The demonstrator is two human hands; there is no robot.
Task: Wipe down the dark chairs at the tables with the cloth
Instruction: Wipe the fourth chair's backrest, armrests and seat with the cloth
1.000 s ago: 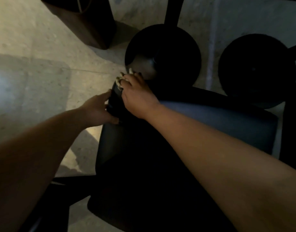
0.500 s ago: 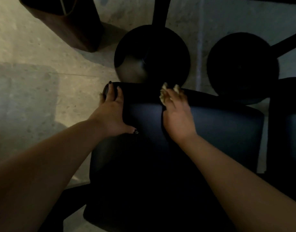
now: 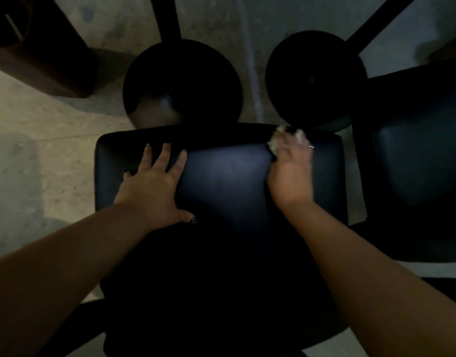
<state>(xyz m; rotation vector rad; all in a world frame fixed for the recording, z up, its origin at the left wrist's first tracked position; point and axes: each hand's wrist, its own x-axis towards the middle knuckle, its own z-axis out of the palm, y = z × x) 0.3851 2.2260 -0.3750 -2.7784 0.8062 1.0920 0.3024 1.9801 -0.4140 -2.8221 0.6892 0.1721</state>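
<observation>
Left hand (image 3: 154,186) and right hand (image 3: 291,173) on chair (image 3: 226,181); table bases (image 3: 183,81) beyond (second chair (image 3: 415,161) right).

Cloth swept right along the chair top

The right hand (image 3: 290,173) has carried the cloth (image 3: 288,139) from the chair's (image 3: 226,181) left corner to its right; the left hand (image 3: 154,186) shifted inward, flat.

No readable text, label, brand, number or sign anywhere. Scene dim; dark surfaces show no markings.
</observation>
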